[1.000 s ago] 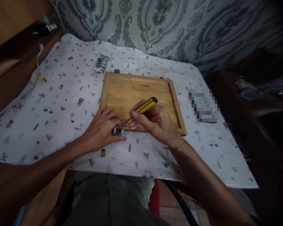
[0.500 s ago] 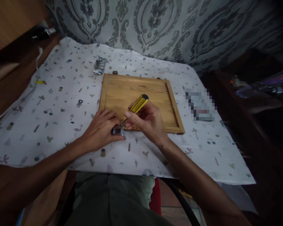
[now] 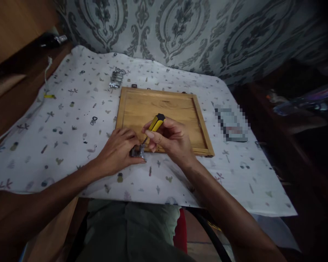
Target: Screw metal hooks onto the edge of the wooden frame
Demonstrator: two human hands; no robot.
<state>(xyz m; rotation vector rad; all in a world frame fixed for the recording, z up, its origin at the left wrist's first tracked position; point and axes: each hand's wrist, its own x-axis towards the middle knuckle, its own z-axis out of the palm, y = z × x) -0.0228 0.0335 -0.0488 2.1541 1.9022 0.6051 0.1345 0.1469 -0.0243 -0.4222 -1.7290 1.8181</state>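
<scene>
Left hand (image 3: 120,150): closed on a small metal fitting (image 3: 141,152), thumb along its near side, fingers over its left and far side. Fitting sits at the near edge of the wooden panel (image 3: 150,103), left of that edge's middle, partly covered by the fingers.

Right hand (image 3: 177,142): closed on a screwdriver (image 3: 156,123), yellow and black handle gripped between thumb and fingers. Tool tilted, handle end up and to the right, shaft running down-left to the fitting. Tip appears to meet the metal; exact seating too small to tell.

Relative position: fitting lies just right of the left hand's palm, between thumb and fingers, and just left of the right hand's fingertips. Hands near each other, not clasped; whether any fingers touch cannot be told. Right hand lies over the near part of the panel.

Panel: flat on the cloth-covered bench (image 3: 71,153), raised frame facing up. Beyond its far left corner, a cluster of metal pieces (image 3: 116,79). To its right, a pixelated object (image 3: 232,123). Far left: white cable (image 3: 47,74), small yellow item (image 3: 49,96) beside it.
</scene>
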